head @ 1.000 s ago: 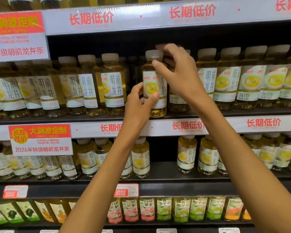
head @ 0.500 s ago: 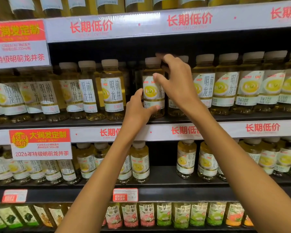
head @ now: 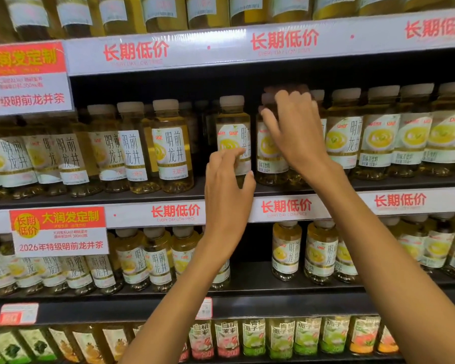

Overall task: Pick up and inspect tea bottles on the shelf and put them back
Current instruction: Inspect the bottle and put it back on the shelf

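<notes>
Tea bottle (head: 233, 132), white cap, stood upright on middle shelf (head: 405, 183), front row, label facing out. Left hand (head: 227, 179) before its lower label, fingers loosely curled, grip apart, contact unclear. Right hand (head: 296, 130) over neighbouring bottle (head: 269, 153), blurred; grip state could not be told. 2 red-and-white price cards (head: 59, 231) at left.

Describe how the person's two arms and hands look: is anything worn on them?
Both forearms are bare up to the picture's edge; no sleeve shows. The left hand and the right hand wear no glove, and no ring, watch or bracelet is visible. The fingernails look short and unpainted, though the right hand is slightly blurred.
</notes>
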A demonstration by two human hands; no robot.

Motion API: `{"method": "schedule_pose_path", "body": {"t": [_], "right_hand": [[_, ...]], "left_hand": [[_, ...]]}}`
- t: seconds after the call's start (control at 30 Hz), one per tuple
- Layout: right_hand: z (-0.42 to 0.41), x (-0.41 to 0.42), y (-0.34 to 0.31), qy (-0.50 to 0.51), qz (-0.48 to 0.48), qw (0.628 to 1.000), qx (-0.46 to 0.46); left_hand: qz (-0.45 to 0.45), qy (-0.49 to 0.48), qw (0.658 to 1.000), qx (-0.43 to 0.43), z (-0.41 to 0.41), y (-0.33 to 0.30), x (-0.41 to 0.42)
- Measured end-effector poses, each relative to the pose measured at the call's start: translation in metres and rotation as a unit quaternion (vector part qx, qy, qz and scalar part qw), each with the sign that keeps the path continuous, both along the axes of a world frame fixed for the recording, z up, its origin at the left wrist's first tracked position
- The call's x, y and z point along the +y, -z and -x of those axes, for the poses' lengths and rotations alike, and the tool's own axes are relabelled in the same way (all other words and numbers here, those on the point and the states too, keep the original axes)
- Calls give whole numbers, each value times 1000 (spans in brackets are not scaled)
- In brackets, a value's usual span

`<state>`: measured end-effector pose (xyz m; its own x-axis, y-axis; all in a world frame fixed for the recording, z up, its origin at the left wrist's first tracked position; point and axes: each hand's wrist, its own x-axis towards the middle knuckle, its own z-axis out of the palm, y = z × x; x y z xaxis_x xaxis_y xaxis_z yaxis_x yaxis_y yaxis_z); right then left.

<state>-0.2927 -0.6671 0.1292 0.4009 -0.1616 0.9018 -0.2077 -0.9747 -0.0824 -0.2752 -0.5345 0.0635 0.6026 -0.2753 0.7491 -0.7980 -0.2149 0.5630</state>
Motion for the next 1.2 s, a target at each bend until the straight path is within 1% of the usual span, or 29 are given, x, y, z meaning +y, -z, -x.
{"method": "schedule_pose_path", "body": {"t": [0.1,0.2,0.27,0.33,0.43,0.5,0.57,0.63,0.73,0.83,0.9,0.97,1.0,1.07,1.13,1.17,1.2], "right_hand": [[7,4,4,-98,0,992,-74],[15,12,12,-210,-25,969,-130],[20,15,19,-278,-92,948,-126],[25,19,25,-330,-161,926,-88],[29,25,31,-336,-180,923,-53],[34,29,31,-348,-200,914,-63],[43,34,28,-382,-226,892,-84],[54,39,25,-424,-251,863,-108],[69,46,21,-480,-305,813,-124],[79,47,24,-514,-374,767,-89],[81,44,28,-521,-405,750,-50],[81,39,35,-531,-435,727,-14],[80,37,40,-541,-457,706,6],[77,36,51,-565,-505,651,47],[75,38,65,-592,-545,590,65],[74,41,71,-604,-557,566,63],[74,43,76,-608,-564,556,59]], "left_hand": [[-42,-5,999,-9,2,6,-4],[-83,-18,996,-29,6,9,-8],[-82,-10,996,-21,9,10,-10],[-74,1,997,-15,10,10,-11],[-71,15,997,-12,10,11,-11],[-68,26,997,-11,11,13,-10],[-52,41,998,-17,12,14,-8],[-25,75,997,-12,15,14,-4],[7,141,990,23,21,16,2],[12,180,981,64,31,25,14],[14,226,967,114,38,33,24],[4,266,949,170,46,44,34],[4,283,938,200,50,49,39],[5,315,913,261,59,59,49],[-8,353,879,321,65,65,57],[-11,371,859,352,68,68,60],[-11,382,840,385,70,69,63]]}}
